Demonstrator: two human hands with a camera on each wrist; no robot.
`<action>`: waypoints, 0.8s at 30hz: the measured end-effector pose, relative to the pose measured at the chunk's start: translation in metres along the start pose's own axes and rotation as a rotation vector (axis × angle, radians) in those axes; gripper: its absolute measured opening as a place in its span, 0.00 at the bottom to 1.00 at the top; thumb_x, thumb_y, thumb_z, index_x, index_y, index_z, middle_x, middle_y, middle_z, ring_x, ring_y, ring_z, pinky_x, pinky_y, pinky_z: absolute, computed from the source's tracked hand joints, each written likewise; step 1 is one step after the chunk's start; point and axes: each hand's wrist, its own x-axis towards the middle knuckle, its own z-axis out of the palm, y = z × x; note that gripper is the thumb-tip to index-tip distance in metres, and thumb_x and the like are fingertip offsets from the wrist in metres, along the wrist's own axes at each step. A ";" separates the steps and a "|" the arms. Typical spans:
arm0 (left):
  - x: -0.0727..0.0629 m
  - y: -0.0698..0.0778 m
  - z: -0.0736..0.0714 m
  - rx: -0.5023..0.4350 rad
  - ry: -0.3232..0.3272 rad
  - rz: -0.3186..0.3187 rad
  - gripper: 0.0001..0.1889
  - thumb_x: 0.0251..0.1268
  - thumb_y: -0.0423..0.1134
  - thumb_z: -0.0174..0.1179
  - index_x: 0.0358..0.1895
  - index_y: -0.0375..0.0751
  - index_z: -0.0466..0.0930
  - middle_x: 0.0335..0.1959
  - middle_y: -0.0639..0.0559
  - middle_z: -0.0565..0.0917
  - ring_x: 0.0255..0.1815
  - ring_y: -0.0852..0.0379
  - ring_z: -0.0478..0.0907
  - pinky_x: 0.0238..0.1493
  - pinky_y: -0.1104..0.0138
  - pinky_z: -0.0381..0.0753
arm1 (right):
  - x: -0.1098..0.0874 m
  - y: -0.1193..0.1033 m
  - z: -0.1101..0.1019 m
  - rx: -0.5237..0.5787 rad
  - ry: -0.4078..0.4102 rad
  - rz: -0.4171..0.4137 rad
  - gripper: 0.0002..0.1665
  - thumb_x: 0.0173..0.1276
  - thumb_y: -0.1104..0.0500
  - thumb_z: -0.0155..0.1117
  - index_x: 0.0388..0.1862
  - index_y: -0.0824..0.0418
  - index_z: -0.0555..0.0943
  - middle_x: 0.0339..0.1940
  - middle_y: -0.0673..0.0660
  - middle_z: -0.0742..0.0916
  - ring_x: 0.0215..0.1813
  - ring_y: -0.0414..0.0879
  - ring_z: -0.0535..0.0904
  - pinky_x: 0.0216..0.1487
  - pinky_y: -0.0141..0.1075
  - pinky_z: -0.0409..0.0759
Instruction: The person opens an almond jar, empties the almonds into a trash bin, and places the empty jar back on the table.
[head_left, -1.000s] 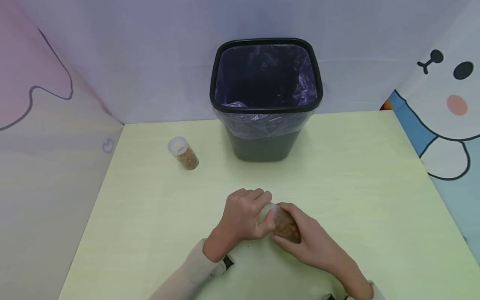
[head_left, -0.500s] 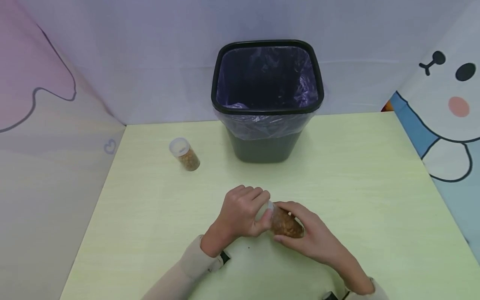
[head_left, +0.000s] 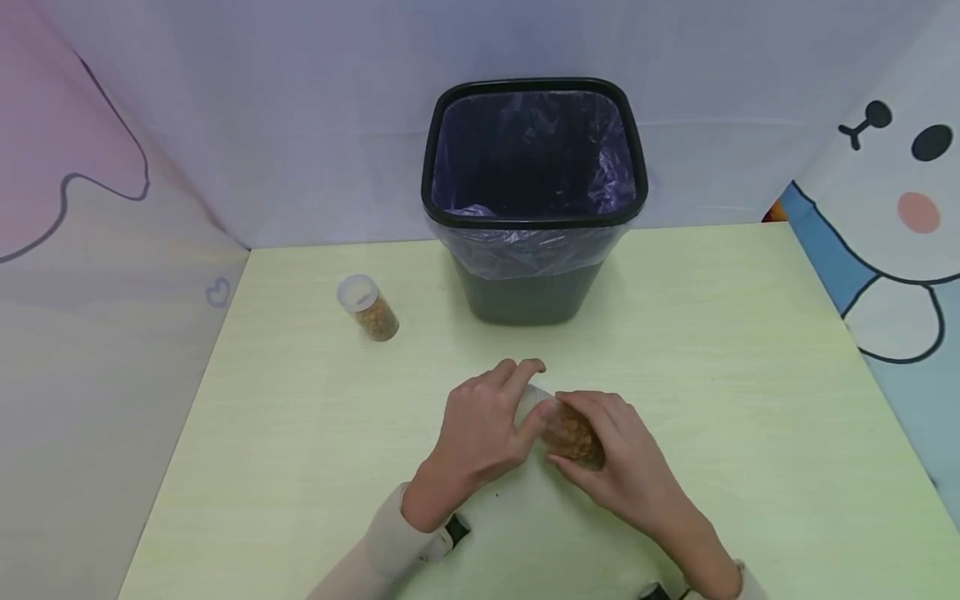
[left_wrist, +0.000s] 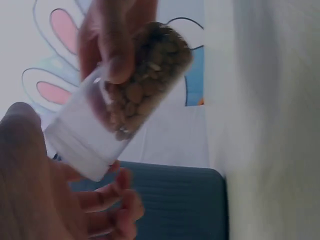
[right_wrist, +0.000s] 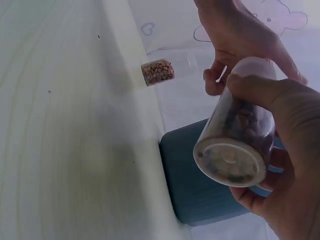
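Observation:
My right hand [head_left: 633, 467] holds a clear plastic jar [head_left: 576, 437] part-filled with brown, nut-like pieces, its fingers and thumb round the body. The jar is tilted, its whitish capped end pointing to my left hand [head_left: 483, 425]. That hand surrounds the cap with thumb and fingers spread. In the left wrist view, the left thumb [left_wrist: 22, 135] stands apart from the cap [left_wrist: 80, 155], and the loosely bent fingers are behind it. The jar's round base [right_wrist: 230, 162] faces the right wrist camera. Whether any left fingertip touches the cap is hard to see.
A second clear jar [head_left: 367, 308] with similar pieces stands upright at the back left of the pale table [head_left: 712, 333]. A dark bin [head_left: 525, 296] with a purple plastic liner stands at the back middle. Printed cloth walls [head_left: 300, 125] enclose the table's back and sides.
The left fingers and thumb have loosened and spread from their curled hold on the cap. Both hands and the jar have shifted slightly away from the body. The jar's tilt has changed a little.

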 end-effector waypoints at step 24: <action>0.000 -0.029 -0.027 -0.531 -0.279 0.306 0.25 0.73 0.38 0.62 0.71 0.53 0.74 0.70 0.53 0.73 0.74 0.56 0.68 0.73 0.59 0.72 | -0.002 0.017 -0.018 0.412 -0.274 0.247 0.41 0.62 0.56 0.82 0.71 0.43 0.74 0.62 0.44 0.83 0.56 0.38 0.81 0.52 0.37 0.84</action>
